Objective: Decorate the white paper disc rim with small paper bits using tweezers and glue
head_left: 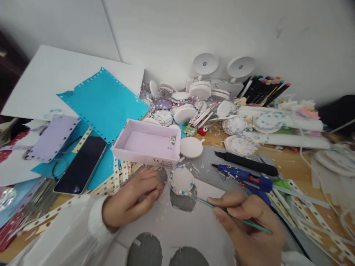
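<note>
Pinching thin teal stick [205,201] in right hand [249,212].
Pointing tip at edge of beaded white disc [181,180], overlapping hole [184,204] in white sheet [205,227]; curling left hand [135,197] nearby, cannot tell whether gripping anything.

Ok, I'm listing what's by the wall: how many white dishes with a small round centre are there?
2: the left dish, above the piled discs, and the right dish, nearer the pens. More could be hidden behind the pile.

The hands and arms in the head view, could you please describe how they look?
The left hand and right hand are bare. The left sleeve is white, loose and creased; only a white edge of the right sleeve shows.
</note>
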{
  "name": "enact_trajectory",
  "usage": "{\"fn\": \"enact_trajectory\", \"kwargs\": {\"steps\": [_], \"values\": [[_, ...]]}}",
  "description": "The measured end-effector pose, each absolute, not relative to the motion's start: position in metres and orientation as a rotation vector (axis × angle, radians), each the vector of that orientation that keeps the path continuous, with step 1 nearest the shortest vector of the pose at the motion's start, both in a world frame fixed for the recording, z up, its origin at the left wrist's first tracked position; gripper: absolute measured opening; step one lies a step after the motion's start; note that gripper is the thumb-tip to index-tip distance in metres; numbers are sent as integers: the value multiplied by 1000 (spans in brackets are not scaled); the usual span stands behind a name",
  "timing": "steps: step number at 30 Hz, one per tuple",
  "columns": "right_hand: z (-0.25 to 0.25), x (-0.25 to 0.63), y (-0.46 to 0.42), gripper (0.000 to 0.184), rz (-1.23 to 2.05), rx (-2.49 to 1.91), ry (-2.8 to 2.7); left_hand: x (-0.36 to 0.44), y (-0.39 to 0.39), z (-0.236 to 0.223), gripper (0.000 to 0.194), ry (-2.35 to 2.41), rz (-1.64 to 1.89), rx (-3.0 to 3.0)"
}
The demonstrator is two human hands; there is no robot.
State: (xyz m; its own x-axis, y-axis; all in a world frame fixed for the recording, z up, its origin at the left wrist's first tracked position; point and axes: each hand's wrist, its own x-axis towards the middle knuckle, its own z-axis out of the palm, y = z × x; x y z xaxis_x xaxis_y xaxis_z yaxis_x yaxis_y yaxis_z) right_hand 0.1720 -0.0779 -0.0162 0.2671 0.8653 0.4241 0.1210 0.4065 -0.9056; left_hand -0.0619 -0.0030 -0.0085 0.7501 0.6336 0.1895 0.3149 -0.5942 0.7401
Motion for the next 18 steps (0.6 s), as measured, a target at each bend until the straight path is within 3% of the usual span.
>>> {"fn": "enact_trajectory", "kwargs": {"steps": [13,18], "values": [[17,192,-109,30,138,-1010,-1498,-63,-29,26,20,772,709,2246],[27,192,-123,23,65,-949,-1632,-63,-43,35,21,778,748,2267]]}}
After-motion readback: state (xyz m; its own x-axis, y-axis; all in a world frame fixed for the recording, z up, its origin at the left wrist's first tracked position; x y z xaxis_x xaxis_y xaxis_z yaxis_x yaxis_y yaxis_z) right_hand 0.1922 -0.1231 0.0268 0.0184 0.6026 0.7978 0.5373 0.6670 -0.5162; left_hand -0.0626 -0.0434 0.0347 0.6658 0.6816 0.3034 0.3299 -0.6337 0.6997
